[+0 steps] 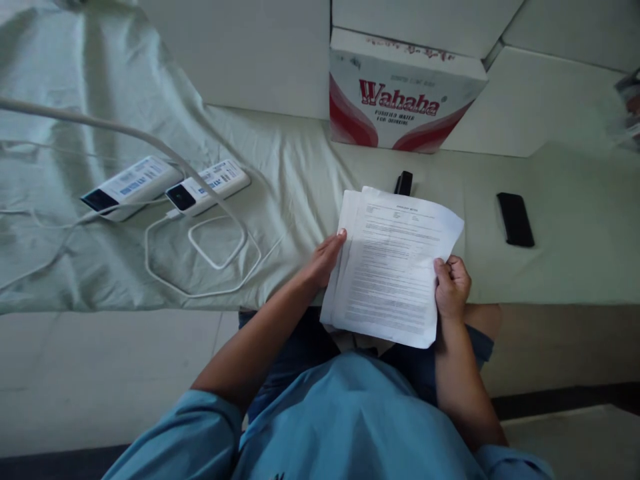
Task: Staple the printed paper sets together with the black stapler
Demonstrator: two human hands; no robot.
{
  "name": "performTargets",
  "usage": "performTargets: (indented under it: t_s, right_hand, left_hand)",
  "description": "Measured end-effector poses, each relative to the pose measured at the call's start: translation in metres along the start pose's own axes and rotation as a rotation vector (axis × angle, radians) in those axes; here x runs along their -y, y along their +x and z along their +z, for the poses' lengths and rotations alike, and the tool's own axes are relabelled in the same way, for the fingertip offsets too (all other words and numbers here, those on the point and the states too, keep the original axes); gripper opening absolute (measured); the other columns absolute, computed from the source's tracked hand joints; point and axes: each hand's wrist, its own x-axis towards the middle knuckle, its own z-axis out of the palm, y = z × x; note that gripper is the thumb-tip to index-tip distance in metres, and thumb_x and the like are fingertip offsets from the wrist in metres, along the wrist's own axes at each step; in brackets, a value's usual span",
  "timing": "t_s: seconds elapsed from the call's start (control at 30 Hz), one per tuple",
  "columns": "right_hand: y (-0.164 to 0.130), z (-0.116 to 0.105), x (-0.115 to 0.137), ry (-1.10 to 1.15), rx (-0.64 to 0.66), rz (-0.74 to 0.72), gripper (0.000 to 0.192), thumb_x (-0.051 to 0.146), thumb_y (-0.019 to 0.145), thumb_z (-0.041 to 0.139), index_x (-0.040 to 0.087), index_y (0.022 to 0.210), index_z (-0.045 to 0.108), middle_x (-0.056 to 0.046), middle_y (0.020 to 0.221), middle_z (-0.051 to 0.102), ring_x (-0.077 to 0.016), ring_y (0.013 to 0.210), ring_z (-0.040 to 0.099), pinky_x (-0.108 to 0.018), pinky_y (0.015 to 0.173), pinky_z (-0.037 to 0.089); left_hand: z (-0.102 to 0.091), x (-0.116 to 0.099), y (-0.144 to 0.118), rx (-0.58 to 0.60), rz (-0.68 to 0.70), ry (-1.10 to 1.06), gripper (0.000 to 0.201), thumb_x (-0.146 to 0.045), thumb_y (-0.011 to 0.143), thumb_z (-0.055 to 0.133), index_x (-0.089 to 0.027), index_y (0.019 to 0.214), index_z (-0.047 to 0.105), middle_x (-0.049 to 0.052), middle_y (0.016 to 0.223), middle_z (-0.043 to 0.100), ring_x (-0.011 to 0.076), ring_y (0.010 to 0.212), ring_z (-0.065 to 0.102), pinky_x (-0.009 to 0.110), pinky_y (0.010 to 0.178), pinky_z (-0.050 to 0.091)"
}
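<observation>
Evidently light and floppy, a thin sheaf of white printed paper sheets (393,267) is pinched at its side edges by the left hand (325,257) and right hand (453,288).

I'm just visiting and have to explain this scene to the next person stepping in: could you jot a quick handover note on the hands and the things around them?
Left hand: grips the left edge of the stack of printed sheets.
Right hand: closed on the stack's right edge.
The sheets are held up over the lap, at the edge of the green cloth, slightly fanned.
On the cloth: a small black object just behind the sheets, a black phone to the right, two white power banks with cables to the left, a Wahaha carton behind.
Done: sheets gathered in both hands. Left: cannot tell.
</observation>
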Motion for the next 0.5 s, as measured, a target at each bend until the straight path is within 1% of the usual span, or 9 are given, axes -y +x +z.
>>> performTargets:
  t_s: [0.07,0.17,0.23,0.3,0.37,0.5]
  right_hand:
    - [0.000,0.000,0.002,-0.013,-0.008,0.019,0.049,0.068,0.081,0.080,0.023,0.088,0.064,0.009,0.059,0.040,-0.0117,0.056,0.035,-0.028,0.055,0.031]
    - [-0.001,-0.001,0.007,-0.046,-0.018,0.017,0.045,0.065,0.083,0.080,0.023,0.088,0.066,0.008,0.060,0.044,-0.0122,0.057,0.037,-0.028,0.057,0.032]
    - [-0.003,0.000,0.008,-0.043,-0.023,0.001,0.044,0.065,0.083,0.079,0.023,0.088,0.066,0.008,0.060,0.044,-0.0124,0.058,0.038,-0.028,0.057,0.033]
    - [-0.004,0.003,0.008,-0.021,-0.004,-0.001,0.046,0.066,0.082,0.079,0.023,0.087,0.065,0.008,0.061,0.043,-0.0125,0.058,0.038,-0.028,0.057,0.033]
    - [-0.005,0.006,0.006,0.001,0.019,0.002,0.048,0.068,0.081,0.080,0.023,0.086,0.065,0.008,0.061,0.041,-0.0123,0.058,0.037,-0.028,0.057,0.033]
    - [-0.006,0.011,0.001,0.016,0.028,-0.001,0.048,0.068,0.080,0.081,0.023,0.088,0.065,0.009,0.061,0.039,-0.0120,0.057,0.035,-0.028,0.056,0.031]
  left_hand:
    - [0.002,-0.002,-0.002,0.033,0.015,-0.006,0.064,-0.072,0.072,0.091,-0.020,0.106,0.082,0.011,0.102,0.086,0.0361,0.115,0.078,0.041,0.096,0.061]
    - [0.004,-0.008,-0.005,0.113,-0.013,-0.037,0.066,-0.064,0.067,0.095,-0.022,0.115,0.081,0.008,0.102,0.086,0.0349,0.103,0.080,0.040,0.085,0.062]
    - [0.006,-0.011,-0.007,0.147,-0.031,-0.064,0.067,-0.057,0.065,0.097,-0.023,0.119,0.080,0.007,0.100,0.086,0.0342,0.097,0.081,0.041,0.081,0.063]
    - [0.007,-0.014,-0.008,0.157,-0.043,-0.082,0.064,-0.054,0.064,0.098,-0.021,0.116,0.080,0.008,0.100,0.086,0.0341,0.095,0.081,0.042,0.080,0.063]
    - [0.007,-0.015,-0.009,0.154,-0.054,-0.092,0.058,-0.053,0.063,0.099,-0.020,0.107,0.080,0.009,0.098,0.085,0.0346,0.094,0.081,0.042,0.081,0.063]
    - [0.007,-0.014,-0.008,0.144,-0.062,-0.095,0.053,-0.056,0.060,0.100,-0.019,0.093,0.080,0.011,0.096,0.085,0.0367,0.096,0.081,0.044,0.083,0.064]
